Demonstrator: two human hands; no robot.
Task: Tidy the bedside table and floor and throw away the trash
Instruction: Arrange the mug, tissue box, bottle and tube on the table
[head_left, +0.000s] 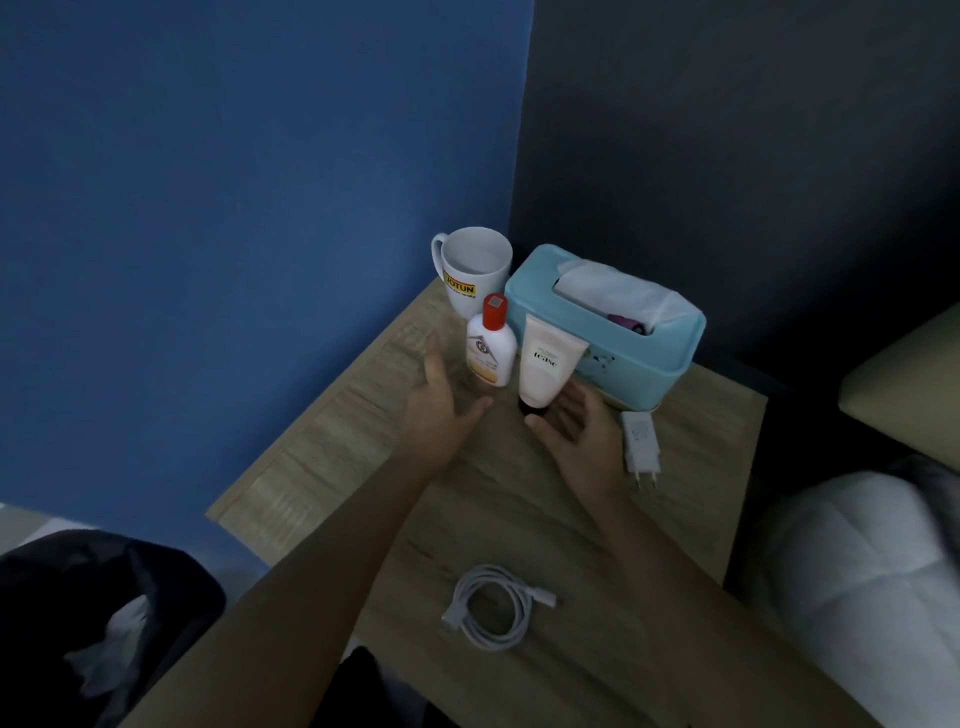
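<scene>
- At the lower left of the frame we see a dark bag (166, 582) with something pale crumpled inside. In this dim light we take it, with some doubt, for the trash bag, kept close so rubbish drops straight in.
- Our left hand (441, 400) hovers just left of the bottle, fingers spread wide and blurred, holding nothing. We judge it is there to nudge the bottle into line.
- The white mug (475, 270) stands upright in the table's far corner, tucked against the wall and out of the way.
- The red-capped bottle (491, 353) stands upright just in front of the mug.
- A coiled white cable (493, 608) lies flat in the lower middle, well apart from the rest. It looks wound up but not yet put away.
- The pale tube (548, 364) stands cap-down just right of the bottle, so the 2 toiletries seem grouped at the back to free the front.
- Our right hand (576, 423) is spread loosely beside the tube's dark cap and grips nothing. We cannot tell whether its fingertips touch the tube.
- The teal tissue box (613, 332) sits behind the tube, with a tissue standing up from its slot.
- A white charger plug (641, 444) lies flat just in front of the box's right end.
- The bedside table (337, 441) is pale wood grain, set in a corner where a blue wall at upper left meets a dark wall at upper right.
- White bedding (857, 571) fills the lower right.
</scene>
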